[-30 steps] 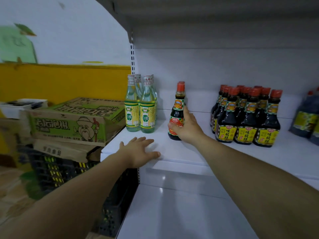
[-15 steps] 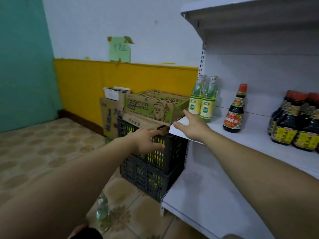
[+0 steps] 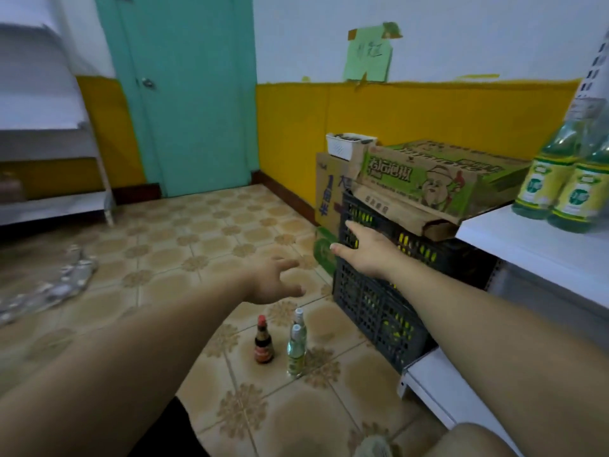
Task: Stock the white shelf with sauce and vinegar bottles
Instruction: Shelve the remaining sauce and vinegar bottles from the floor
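Note:
On the tiled floor stand a dark sauce bottle [image 3: 263, 342] with a red cap and two clear green vinegar bottles [image 3: 296, 347], close together. My left hand [image 3: 275, 281] hovers open above them, fingers spread, holding nothing. My right hand [image 3: 364, 250] is open too, in front of the black crate [image 3: 372, 301], palm down and empty. The white shelf [image 3: 527, 239] is at the right edge, with two green vinegar bottles [image 3: 560, 183] standing on its left end.
The black crate stands against the shelf's side with green-printed cardboard boxes [image 3: 428, 179] stacked on it and more boxes behind. A teal door [image 3: 184, 94] is ahead, a metal rack [image 3: 49, 133] at left, crumpled plastic [image 3: 49, 288] on the floor.
My view has swung left and down, away from the shelf to the floor. My right hand left the shelf edge and both hands moved down toward the bottles on the floor.

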`<act>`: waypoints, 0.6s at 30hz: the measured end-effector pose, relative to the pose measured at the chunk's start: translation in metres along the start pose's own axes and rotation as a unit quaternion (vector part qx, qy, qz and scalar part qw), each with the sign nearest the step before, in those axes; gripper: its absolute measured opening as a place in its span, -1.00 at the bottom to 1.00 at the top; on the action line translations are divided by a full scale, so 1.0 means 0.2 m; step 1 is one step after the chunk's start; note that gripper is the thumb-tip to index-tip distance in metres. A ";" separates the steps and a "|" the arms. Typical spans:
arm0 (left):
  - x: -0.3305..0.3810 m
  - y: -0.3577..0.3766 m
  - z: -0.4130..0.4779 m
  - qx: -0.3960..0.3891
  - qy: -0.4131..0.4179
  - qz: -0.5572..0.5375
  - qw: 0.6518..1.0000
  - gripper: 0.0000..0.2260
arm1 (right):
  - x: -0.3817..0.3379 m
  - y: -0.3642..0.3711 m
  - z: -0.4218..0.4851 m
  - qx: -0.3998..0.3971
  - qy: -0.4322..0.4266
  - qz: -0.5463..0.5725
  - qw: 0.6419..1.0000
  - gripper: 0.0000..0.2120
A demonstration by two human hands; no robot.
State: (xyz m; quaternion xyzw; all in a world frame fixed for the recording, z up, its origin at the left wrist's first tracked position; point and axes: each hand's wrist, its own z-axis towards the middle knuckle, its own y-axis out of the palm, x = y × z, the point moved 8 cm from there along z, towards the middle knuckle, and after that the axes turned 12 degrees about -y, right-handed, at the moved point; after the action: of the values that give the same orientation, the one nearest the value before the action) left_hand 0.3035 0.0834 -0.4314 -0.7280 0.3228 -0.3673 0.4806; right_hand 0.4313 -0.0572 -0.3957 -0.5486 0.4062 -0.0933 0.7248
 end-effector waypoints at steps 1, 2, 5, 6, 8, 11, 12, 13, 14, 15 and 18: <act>-0.06 0.04 0.02 -0.015 -0.016 -0.015 1.000 -0.33 | 0.00 0.08 0.04 -0.011 -0.002 0.000 1.000 -0.23; -0.12 0.08 0.05 -0.028 -0.030 -0.028 0.999 -0.33 | 0.00 0.15 0.09 -0.023 -0.006 0.000 1.000 -0.22; -0.31 0.23 0.18 -0.055 -0.066 -0.044 0.995 -0.31 | 0.04 0.40 0.20 -0.058 -0.019 0.007 0.998 -0.22; -0.36 0.29 0.22 -0.066 -0.078 -0.047 0.994 -0.30 | 0.05 0.49 0.24 -0.069 -0.022 0.011 0.997 -0.23; -0.46 0.44 0.31 -0.092 -0.098 -0.047 0.990 -0.29 | 0.11 0.66 0.29 -0.088 -0.013 0.019 0.996 -0.23; -0.55 0.67 0.46 -0.132 -0.110 -0.051 0.984 -0.26 | 0.25 0.92 0.36 -0.128 0.026 0.033 0.991 -0.23; -0.57 0.76 0.51 -0.146 -0.112 -0.054 0.981 -0.26 | 0.30 1.01 0.38 -0.146 0.034 0.038 0.988 -0.25; -0.59 0.84 0.57 -0.163 -0.115 -0.060 0.978 -0.26 | 0.34 1.08 0.40 -0.162 0.037 0.041 0.985 -0.28; -0.61 0.92 0.63 -0.181 -0.115 -0.067 0.974 -0.27 | 0.39 1.16 0.42 -0.175 0.038 0.042 0.983 -0.32; -0.62 1.01 0.69 -0.196 -0.115 -0.074 0.971 -0.27 | 0.44 1.22 0.45 -0.187 0.041 0.042 0.981 -0.36; -0.66 1.24 0.88 -0.232 -0.119 -0.090 0.961 -0.25 | 0.59 1.44 0.55 -0.204 0.061 0.067 0.975 -0.41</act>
State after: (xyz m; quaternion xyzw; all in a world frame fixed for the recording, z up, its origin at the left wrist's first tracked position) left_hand 0.3549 0.1907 -0.7412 -0.8841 0.2726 -0.2346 0.2982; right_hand 0.4953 0.0636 -0.6961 -0.6496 0.4960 0.0073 0.5762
